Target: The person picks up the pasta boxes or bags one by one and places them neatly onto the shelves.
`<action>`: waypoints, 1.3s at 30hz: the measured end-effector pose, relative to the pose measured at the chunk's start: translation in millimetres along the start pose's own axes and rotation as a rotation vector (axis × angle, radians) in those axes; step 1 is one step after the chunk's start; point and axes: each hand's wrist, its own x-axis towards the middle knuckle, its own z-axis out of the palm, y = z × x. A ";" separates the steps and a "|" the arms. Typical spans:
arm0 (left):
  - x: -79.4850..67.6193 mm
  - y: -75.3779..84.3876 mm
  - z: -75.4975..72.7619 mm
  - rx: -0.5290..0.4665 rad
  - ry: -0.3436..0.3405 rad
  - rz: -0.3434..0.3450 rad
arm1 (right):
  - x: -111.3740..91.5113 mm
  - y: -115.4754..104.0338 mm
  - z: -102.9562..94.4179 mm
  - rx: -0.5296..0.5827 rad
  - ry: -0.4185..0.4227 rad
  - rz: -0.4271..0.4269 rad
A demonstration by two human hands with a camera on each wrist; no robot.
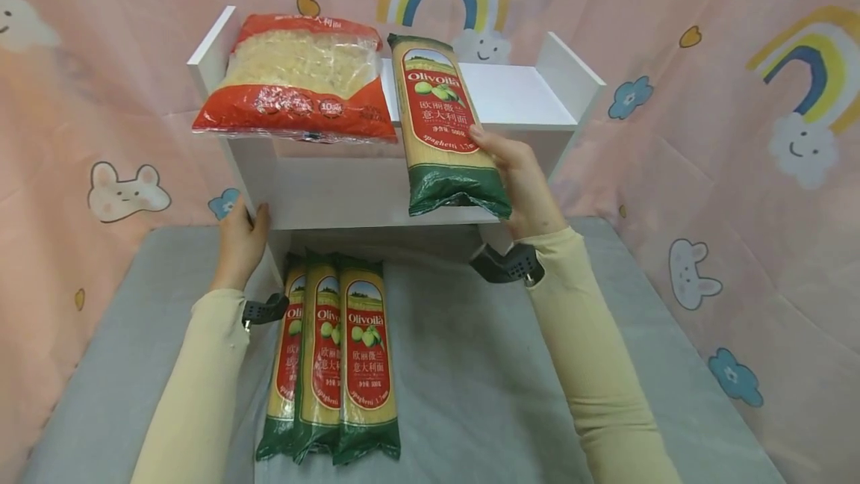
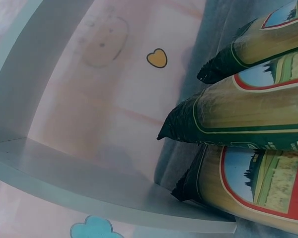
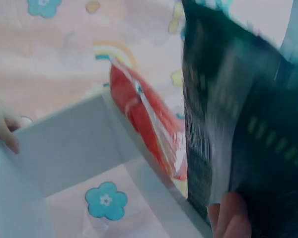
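Observation:
My right hand holds a spaghetti packet by its lower right side, raised in front of the top of a white shelf unit. The packet has a red label and green ends; its dark green back fills the right of the right wrist view, with fingertips against it. Lower down, my left hand grips the left side panel of the shelf unit, thumb on the inner side. A red and clear bag of pasta lies on the left of the top shelf.
Below the unit, three more spaghetti packets lie side by side on the grey cloth, their far ends under the shelf. Upright end panels border the top shelf. A pink patterned curtain hangs behind and at both sides.

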 end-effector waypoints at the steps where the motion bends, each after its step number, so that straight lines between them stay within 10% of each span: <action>1: -0.2 0.0 0.1 -0.001 0.000 -0.002 | -7.8 3.0 -2.5 -0.030 -0.014 -0.030; 10: -0.3 -1.4 -1.1 -0.009 0.020 -0.005 | -43.7 14.4 -3.8 -0.250 0.009 -0.210; 39: -0.2 -0.3 2.3 0.010 0.023 -0.013 | -19.6 5.0 -6.4 -0.295 -0.014 -0.195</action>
